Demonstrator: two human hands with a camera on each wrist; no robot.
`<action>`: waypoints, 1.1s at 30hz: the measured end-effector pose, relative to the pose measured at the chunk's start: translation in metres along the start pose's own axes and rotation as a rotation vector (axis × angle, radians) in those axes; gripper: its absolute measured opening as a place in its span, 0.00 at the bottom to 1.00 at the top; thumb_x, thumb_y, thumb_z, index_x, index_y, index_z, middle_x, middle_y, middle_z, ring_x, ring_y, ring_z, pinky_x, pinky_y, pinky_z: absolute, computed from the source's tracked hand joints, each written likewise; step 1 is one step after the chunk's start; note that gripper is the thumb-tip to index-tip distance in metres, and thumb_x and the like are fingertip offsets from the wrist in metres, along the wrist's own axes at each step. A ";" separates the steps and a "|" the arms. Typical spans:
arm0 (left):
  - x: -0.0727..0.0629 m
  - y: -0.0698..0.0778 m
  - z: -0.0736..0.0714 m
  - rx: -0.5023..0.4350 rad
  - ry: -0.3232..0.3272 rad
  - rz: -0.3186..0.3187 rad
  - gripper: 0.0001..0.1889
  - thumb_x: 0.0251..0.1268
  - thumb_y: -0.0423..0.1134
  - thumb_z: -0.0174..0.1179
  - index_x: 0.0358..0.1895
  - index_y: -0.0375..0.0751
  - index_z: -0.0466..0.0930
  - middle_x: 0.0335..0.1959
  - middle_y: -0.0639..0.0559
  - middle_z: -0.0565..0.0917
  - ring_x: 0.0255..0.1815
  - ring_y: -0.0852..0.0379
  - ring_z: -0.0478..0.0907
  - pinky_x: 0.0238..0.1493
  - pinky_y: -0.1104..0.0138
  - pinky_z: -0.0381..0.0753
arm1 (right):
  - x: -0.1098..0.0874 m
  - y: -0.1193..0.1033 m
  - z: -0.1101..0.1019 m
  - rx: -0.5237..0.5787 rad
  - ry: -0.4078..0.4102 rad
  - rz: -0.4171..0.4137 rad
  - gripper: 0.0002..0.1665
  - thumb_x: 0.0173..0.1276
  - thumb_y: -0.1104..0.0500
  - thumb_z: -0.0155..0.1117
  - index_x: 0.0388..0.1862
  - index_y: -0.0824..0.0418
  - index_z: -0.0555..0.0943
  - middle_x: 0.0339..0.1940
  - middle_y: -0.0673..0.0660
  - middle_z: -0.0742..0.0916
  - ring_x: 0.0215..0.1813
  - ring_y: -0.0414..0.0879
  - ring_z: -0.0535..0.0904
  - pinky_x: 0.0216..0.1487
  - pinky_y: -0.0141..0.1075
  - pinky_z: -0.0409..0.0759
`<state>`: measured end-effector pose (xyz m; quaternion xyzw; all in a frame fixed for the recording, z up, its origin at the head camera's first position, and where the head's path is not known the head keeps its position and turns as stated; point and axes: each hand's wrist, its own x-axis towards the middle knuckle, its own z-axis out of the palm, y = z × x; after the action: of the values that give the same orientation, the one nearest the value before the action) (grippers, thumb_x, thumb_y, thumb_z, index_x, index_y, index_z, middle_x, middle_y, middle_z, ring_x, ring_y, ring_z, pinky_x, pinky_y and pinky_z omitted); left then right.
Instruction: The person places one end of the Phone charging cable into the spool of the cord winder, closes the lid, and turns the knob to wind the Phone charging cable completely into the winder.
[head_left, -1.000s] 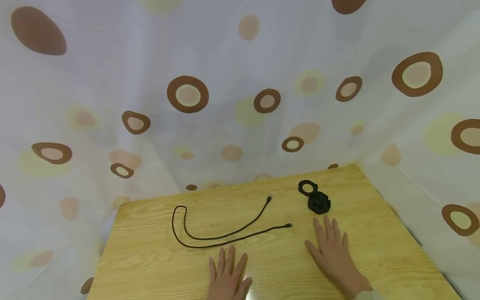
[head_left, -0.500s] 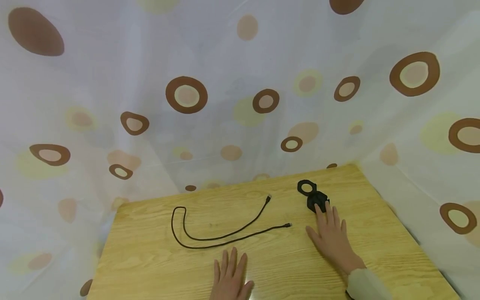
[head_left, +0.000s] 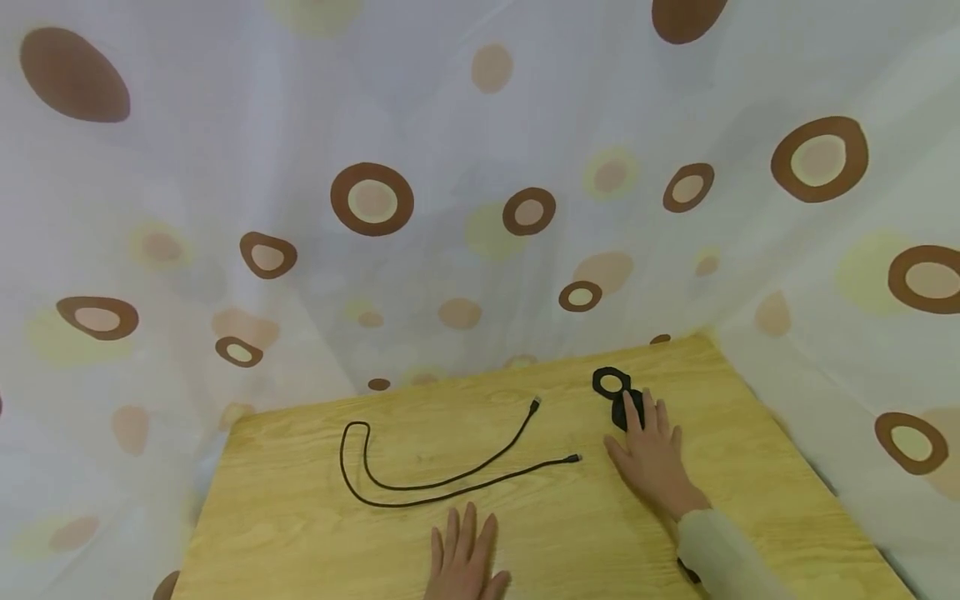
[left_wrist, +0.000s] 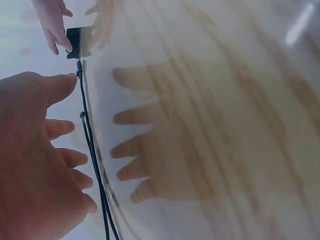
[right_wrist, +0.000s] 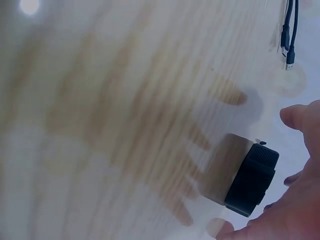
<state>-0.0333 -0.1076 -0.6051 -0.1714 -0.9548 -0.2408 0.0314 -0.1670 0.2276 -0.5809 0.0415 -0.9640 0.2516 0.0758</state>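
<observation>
A small black octagonal case (head_left: 618, 414) lies on the wooden table at the right, its ring-shaped lid (head_left: 597, 385) swung out behind it. My right hand (head_left: 651, 458) is over the case with fingers extended, hiding part of it; in the right wrist view the case (right_wrist: 252, 180) stands beside the fingers, and contact is not clear. A thin black USB cable (head_left: 495, 481) lies in a long bend left of the case, both plugs pointing right. Nearer the front, my left hand (head_left: 463, 562) has its fingers spread low over the table and holds nothing.
The wooden table (head_left: 285, 533) meets a white curtain (head_left: 450, 125) with brown and yellow spots at the back and on both sides. Its surface is glossy and reflects the hands in both wrist views.
My right hand has moved forward from in front of the case until its fingers cover part of it. The left hand has shifted slightly; the cable lies as before.
</observation>
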 end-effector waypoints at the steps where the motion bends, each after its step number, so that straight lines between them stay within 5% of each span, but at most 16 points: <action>1: -0.001 0.000 0.000 -0.005 -0.003 -0.005 0.33 0.80 0.57 0.54 0.76 0.38 0.70 0.79 0.28 0.67 0.79 0.21 0.61 0.67 0.74 -0.01 | 0.001 -0.001 0.001 0.003 -0.017 0.011 0.49 0.80 0.48 0.62 0.86 0.68 0.51 0.85 0.80 0.52 0.82 0.84 0.46 0.67 0.87 0.49; 8: -0.010 -0.004 0.003 -0.067 -0.029 -0.039 0.34 0.78 0.59 0.57 0.75 0.39 0.70 0.79 0.28 0.67 0.83 0.25 0.53 0.66 0.76 0.00 | 0.004 -0.003 0.008 -0.011 -0.084 0.036 0.46 0.83 0.48 0.58 0.87 0.66 0.51 0.86 0.79 0.50 0.83 0.84 0.44 0.68 0.87 0.48; 11: -0.012 -0.004 0.008 -0.046 0.005 -0.014 0.33 0.78 0.59 0.57 0.75 0.40 0.70 0.78 0.28 0.69 0.88 0.49 0.27 0.67 0.76 0.00 | 0.007 -0.001 0.008 -0.029 -0.074 0.021 0.43 0.84 0.50 0.57 0.87 0.64 0.54 0.86 0.78 0.52 0.83 0.84 0.45 0.67 0.87 0.50; 13: -0.011 -0.004 0.011 -0.021 0.035 0.007 0.33 0.78 0.59 0.57 0.75 0.41 0.71 0.77 0.28 0.70 0.81 0.69 0.13 0.68 0.76 0.00 | 0.010 0.001 0.007 -0.043 -0.061 0.013 0.40 0.84 0.52 0.57 0.86 0.64 0.57 0.85 0.77 0.54 0.82 0.84 0.47 0.67 0.87 0.52; 17: -0.009 -0.003 0.015 0.021 0.077 0.046 0.33 0.77 0.59 0.58 0.74 0.42 0.71 0.76 0.28 0.72 0.75 0.77 0.04 0.69 0.75 0.00 | 0.014 0.007 0.004 -0.108 -0.031 -0.014 0.35 0.83 0.54 0.58 0.83 0.63 0.63 0.83 0.77 0.63 0.80 0.84 0.55 0.65 0.84 0.60; 20: -0.008 -0.002 0.017 0.020 0.091 0.052 0.32 0.77 0.58 0.59 0.74 0.41 0.72 0.76 0.28 0.72 0.79 0.72 0.11 0.70 0.75 0.01 | 0.016 0.010 0.000 -0.152 -0.005 -0.038 0.31 0.83 0.57 0.58 0.80 0.63 0.68 0.80 0.76 0.68 0.77 0.82 0.63 0.63 0.80 0.68; 23: -0.007 -0.001 0.019 0.053 0.118 0.064 0.31 0.76 0.57 0.60 0.73 0.42 0.73 0.75 0.30 0.73 0.88 0.44 0.38 0.72 0.75 0.03 | 0.018 0.010 -0.005 -0.160 0.005 -0.068 0.28 0.82 0.60 0.57 0.78 0.63 0.72 0.78 0.76 0.71 0.74 0.81 0.67 0.66 0.74 0.72; 25: -0.006 -0.001 0.021 0.070 0.131 0.070 0.31 0.75 0.57 0.62 0.72 0.43 0.74 0.74 0.31 0.74 0.81 0.29 0.60 0.72 0.76 0.03 | 0.020 0.009 -0.008 -0.151 0.000 -0.088 0.27 0.81 0.62 0.58 0.76 0.65 0.73 0.76 0.77 0.72 0.72 0.82 0.69 0.67 0.72 0.72; 27: -0.005 -0.001 0.023 0.088 0.144 0.079 0.31 0.73 0.57 0.63 0.71 0.42 0.75 0.73 0.31 0.76 0.71 0.24 0.72 0.72 0.77 0.04 | 0.022 0.008 -0.012 -0.131 -0.017 -0.083 0.27 0.81 0.62 0.59 0.75 0.65 0.74 0.76 0.78 0.72 0.71 0.82 0.70 0.68 0.71 0.73; 33: -0.001 -0.001 0.022 0.031 0.094 0.080 0.31 0.75 0.57 0.62 0.71 0.40 0.75 0.74 0.28 0.74 0.71 0.21 0.71 0.69 0.79 0.02 | 0.024 0.003 -0.021 -0.085 -0.084 -0.010 0.28 0.81 0.59 0.61 0.76 0.64 0.74 0.74 0.78 0.71 0.66 0.83 0.71 0.58 0.69 0.79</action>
<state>-0.0320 -0.0983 -0.6246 -0.1975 -0.9483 -0.2322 0.0887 -0.1886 0.2395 -0.5597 0.0536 -0.9759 0.2080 0.0382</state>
